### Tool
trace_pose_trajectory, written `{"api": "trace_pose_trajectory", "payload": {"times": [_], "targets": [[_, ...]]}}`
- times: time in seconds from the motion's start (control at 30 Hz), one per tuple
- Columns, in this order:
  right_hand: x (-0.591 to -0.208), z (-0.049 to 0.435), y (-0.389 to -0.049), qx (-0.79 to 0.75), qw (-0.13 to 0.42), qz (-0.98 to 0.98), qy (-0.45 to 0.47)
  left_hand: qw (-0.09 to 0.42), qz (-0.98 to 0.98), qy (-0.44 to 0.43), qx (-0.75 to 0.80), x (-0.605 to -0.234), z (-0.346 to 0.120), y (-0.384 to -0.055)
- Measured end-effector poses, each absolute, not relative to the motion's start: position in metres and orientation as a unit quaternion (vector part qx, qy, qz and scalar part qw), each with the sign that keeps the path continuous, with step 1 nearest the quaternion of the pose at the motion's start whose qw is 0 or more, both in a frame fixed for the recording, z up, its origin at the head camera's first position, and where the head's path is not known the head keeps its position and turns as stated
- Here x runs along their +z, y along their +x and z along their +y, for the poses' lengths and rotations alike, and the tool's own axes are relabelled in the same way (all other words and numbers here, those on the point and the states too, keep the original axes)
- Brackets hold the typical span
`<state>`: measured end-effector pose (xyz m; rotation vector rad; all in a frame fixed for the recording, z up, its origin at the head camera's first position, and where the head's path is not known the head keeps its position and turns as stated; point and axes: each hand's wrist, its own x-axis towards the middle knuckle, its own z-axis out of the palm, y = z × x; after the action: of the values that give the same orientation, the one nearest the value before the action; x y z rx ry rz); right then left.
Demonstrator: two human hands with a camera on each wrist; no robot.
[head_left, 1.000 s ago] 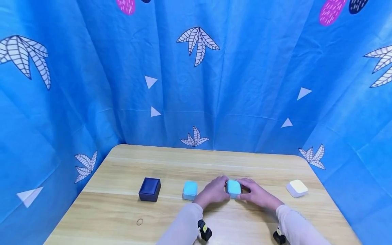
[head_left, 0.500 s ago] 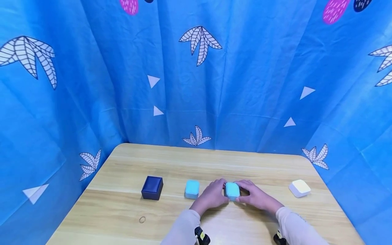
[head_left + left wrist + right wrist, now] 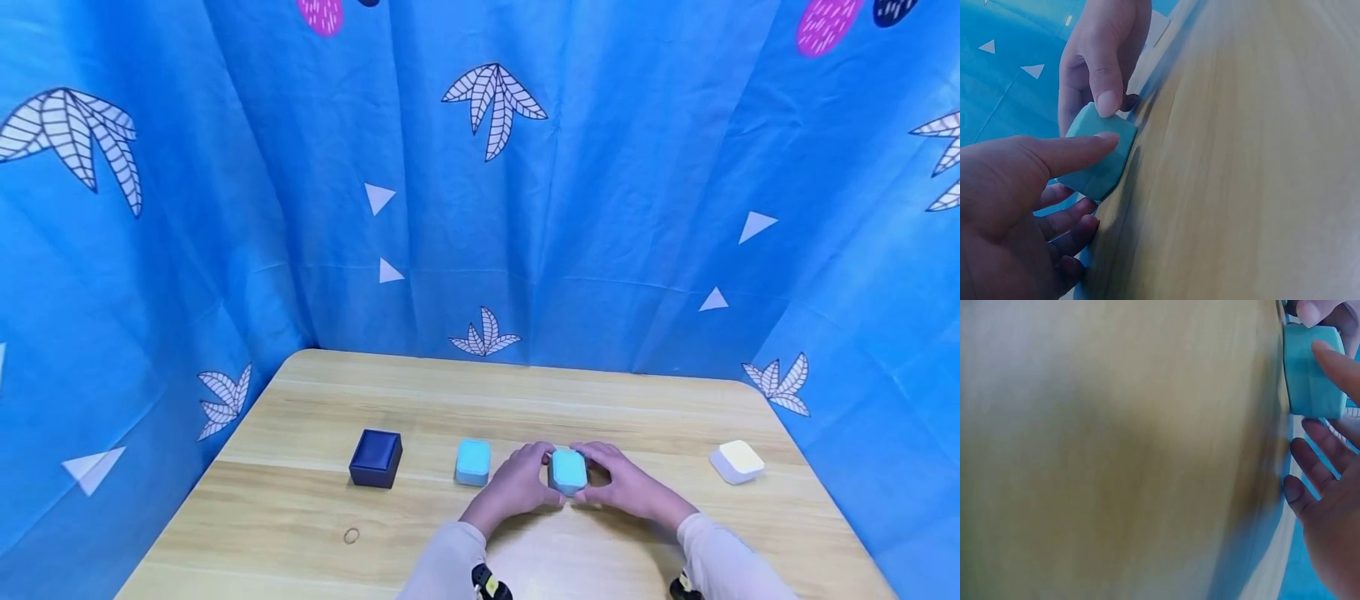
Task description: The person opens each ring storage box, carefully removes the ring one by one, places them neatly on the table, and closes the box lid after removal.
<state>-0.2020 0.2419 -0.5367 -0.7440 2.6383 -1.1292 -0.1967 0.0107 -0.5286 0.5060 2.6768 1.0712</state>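
Note:
Both hands hold one small turquoise ring box (image 3: 568,472) between them, low at the table surface. My left hand (image 3: 516,485) pinches it from the left, and my right hand (image 3: 627,485) pinches it from the right. In the left wrist view both thumbs lie across the near side of the turquoise ring box (image 3: 1100,162), and the left hand's other fingers are curled below. From the right wrist view the box (image 3: 1313,372) looks closed, its far side hidden behind it. A second turquoise box (image 3: 473,462) stands just left of my left hand.
A navy box (image 3: 376,458) sits further left, with a thin ring (image 3: 351,536) lying on the table in front of it. Over at the right stands a white box (image 3: 737,462). Blue patterned curtain (image 3: 420,208) surrounds the wooden table (image 3: 337,383).
Both hands and the turquoise ring box between them have come slightly nearer and to the left. The head view has shifted a little; the other boxes and the ring stay put.

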Motion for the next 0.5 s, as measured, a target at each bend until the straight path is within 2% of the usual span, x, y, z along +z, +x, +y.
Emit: {"api": "trace_pose_trajectory", "payload": {"times": [0.13, 0.5], "targets": [[-0.538, 0.241, -0.201, -0.404, 0.102, 0.88, -0.226, 0.092, 0.914, 0.169, 0.358, -0.533, 0.014, -0.196], [-0.544, 0.24, -0.2, -0.441, 0.098, 0.86, -0.235, 0.045, 0.935, 0.165, 0.311, -0.548, 0.02, -0.193]]}}
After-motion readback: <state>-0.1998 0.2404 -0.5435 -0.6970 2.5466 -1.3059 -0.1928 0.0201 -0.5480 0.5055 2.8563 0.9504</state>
